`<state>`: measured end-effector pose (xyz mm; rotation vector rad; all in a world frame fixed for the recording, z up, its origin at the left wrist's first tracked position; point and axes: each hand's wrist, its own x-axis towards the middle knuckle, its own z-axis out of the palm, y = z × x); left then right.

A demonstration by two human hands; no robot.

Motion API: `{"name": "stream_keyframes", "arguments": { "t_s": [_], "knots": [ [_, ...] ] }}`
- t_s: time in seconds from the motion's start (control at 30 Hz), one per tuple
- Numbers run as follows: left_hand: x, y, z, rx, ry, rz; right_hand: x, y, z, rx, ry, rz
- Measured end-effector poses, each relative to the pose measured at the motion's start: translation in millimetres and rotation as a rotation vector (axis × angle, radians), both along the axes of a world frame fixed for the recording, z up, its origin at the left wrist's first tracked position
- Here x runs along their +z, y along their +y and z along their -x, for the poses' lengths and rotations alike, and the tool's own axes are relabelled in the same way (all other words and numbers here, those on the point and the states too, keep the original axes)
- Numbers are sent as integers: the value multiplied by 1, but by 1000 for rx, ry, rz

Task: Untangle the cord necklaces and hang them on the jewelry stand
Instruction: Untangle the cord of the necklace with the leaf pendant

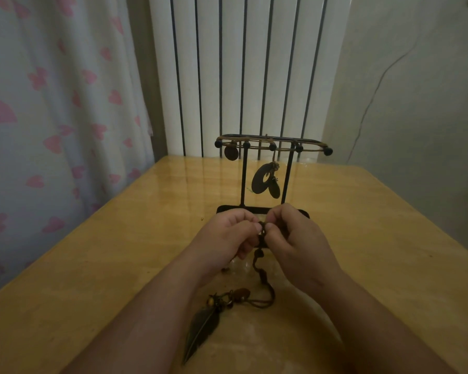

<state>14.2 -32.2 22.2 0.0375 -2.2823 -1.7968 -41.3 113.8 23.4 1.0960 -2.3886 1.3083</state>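
Dark brown cord necklace point(264, 276), seemingly knotted, is pinched by left hand point(229, 233) and right hand point(295, 238) before black metal jewelry stand point(270, 174).

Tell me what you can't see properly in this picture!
- Head view: the cord necklace's top part, covered by the left hand and right hand pinching it.
- Head view: the base of the jewelry stand, partly behind both hands.
- Head view: a tiny speck on the table, too small to name.
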Motion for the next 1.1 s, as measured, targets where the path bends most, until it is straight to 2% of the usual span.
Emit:
{"name": "stream_keyframes", "arguments": {
  "t_s": [0.53, 0.77, 0.97, 1.1],
  "knots": [
    [2, 0, -1, 86, 41, 89, -1, 1, 3, -13, -12, 10],
    [3, 4, 1, 114, 8, -16, -1, -2, 2, 20, -139, 105],
    [3, 3, 0, 137, 4, 65, 1, 2, 2, 38, -110, 127],
    [4, 5, -1, 123, -10, 75, 3, -1, 2, -28, -107, 85]
  ]
}}
